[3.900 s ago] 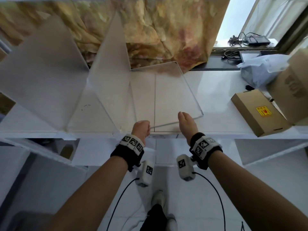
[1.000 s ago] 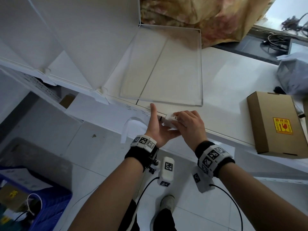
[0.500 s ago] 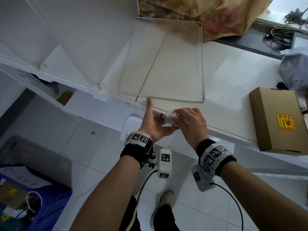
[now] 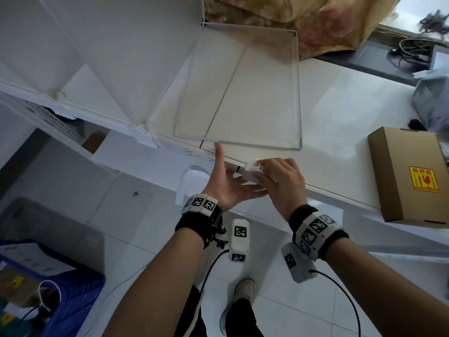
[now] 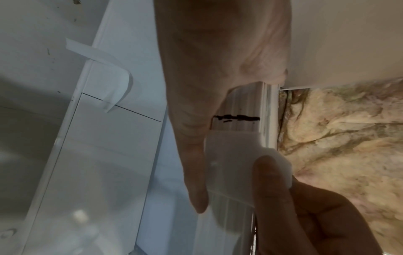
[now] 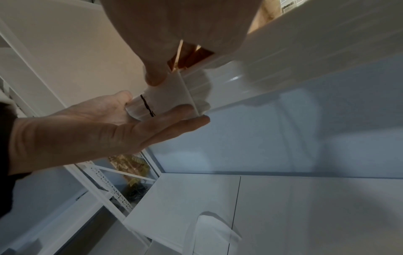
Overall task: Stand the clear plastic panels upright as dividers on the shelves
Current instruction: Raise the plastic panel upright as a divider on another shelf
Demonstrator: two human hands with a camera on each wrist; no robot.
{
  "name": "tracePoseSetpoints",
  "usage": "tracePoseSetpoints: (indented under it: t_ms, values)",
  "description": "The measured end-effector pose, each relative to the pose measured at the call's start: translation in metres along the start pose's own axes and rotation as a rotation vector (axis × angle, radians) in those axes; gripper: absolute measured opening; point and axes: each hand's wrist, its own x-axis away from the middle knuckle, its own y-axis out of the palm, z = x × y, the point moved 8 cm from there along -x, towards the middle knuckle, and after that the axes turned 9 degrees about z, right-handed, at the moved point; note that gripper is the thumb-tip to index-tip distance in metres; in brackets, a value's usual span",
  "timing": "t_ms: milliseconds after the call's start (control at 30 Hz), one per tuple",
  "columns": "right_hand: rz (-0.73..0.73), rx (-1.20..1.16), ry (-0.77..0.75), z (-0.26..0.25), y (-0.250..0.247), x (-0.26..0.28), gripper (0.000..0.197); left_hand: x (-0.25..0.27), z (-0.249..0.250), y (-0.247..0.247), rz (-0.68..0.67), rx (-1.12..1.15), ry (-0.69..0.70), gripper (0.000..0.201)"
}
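- The right hand pinches a small white plastic clip between thumb and curled fingers, holding it against the near front edge of the white shelf.
- The left hand is open, palm up, just left of the clip; its thumb points up across the shelf edge and its straight fingers reach under the edge, below the clip.
- In the left wrist view, the clip wraps over the shelf's front edge, just beside a short black pen mark drawn on that edge.
- The right wrist view shows the same clip pressed between the right thumb and fingers, with the left hand's fingers spread flat beneath it.
- A clear plastic panel lies flat on the shelf top, just beyond both hands; its near edge is close to the left thumb tip, and neither hand holds it.
- To the left, two white-looking panels stand upright on the shelf, each with a small white clip at its near foot.
- A shut brown cardboard box with a yellow and red label sits on the shelf, well right of the hands.
- At the near left, on the floor, a blue plastic crate holds papers and a coil of cord; its other contents are too unclear to name.
- A patterned tan cloth hangs behind the shelf at the far side.
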Motion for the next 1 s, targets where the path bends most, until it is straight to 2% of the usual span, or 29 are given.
tracePoseSetpoints:
  t_ms: [133, 267, 433, 800, 1000]
  values:
    - [0.012, -0.008, -0.009, 0.000, 0.000, 0.000, 0.012, -0.003, 0.000, -0.001, 0.016, 0.042, -0.005, 0.107]
    - [0.021, -0.001, -0.019, -0.001, 0.000, 0.001, 0.013, -0.007, 0.001, -0.004, 0.045, 0.051, 0.013, 0.088]
    - [0.017, 0.008, -0.032, -0.002, 0.003, 0.001, 0.014, -0.012, 0.003, -0.008, 0.062, 0.026, 0.016, 0.075]
    - [0.002, -0.020, -0.020, -0.006, 0.008, -0.002, 0.016, -0.020, 0.007, -0.016, 0.117, -0.030, 0.058, 0.062]
    - [0.026, -0.030, 0.005, -0.007, 0.010, -0.002, 0.028, -0.025, 0.012, -0.022, 0.157, -0.089, 0.113, 0.057]
